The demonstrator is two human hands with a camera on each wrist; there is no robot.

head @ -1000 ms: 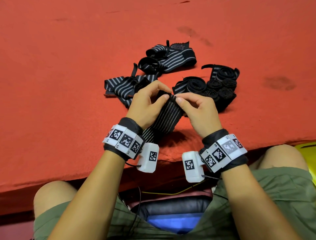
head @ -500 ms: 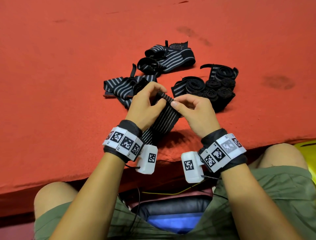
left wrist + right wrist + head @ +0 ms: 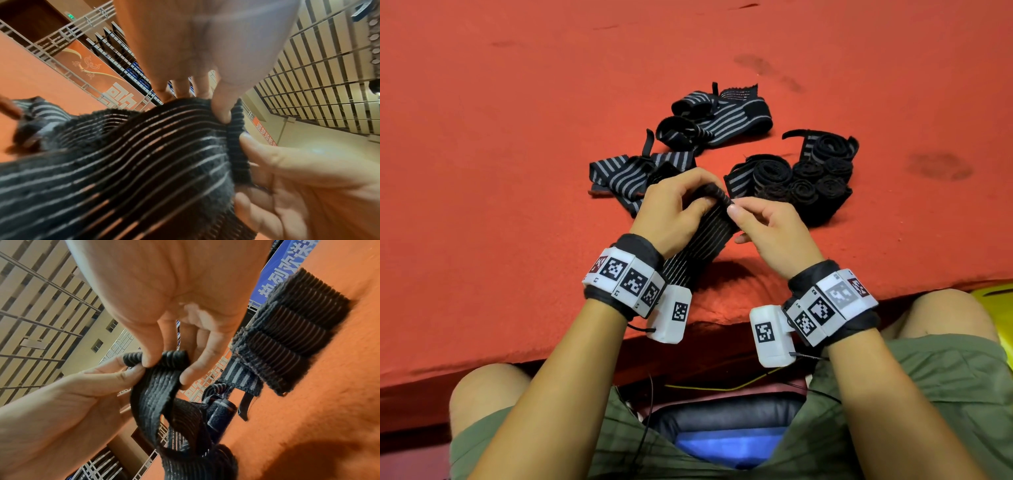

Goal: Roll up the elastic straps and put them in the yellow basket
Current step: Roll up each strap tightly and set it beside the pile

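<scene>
A black elastic strap with grey stripes (image 3: 705,236) hangs between both hands above the red mat, its top end folded into a small tight roll (image 3: 717,194). My left hand (image 3: 674,212) pinches the roll from the left; its thumb (image 3: 221,104) presses the fold. My right hand (image 3: 763,226) pinches the same roll from the right, thumb and fingers (image 3: 150,358) curled on it. The strap's tail (image 3: 123,170) drops toward my lap. A sliver of the yellow basket (image 3: 996,301) shows at the right edge by my knee.
Several rolled straps (image 3: 808,185) lie packed together on the red mat (image 3: 517,171) just beyond my right hand. Two loose striped straps (image 3: 630,178) (image 3: 722,116) lie behind my left hand. The mat's front edge runs above my knees.
Both hands have kept hold of the strap's end and turned it over, so the small roll at the top has grown tighter. The hands shifted slightly away from me.
</scene>
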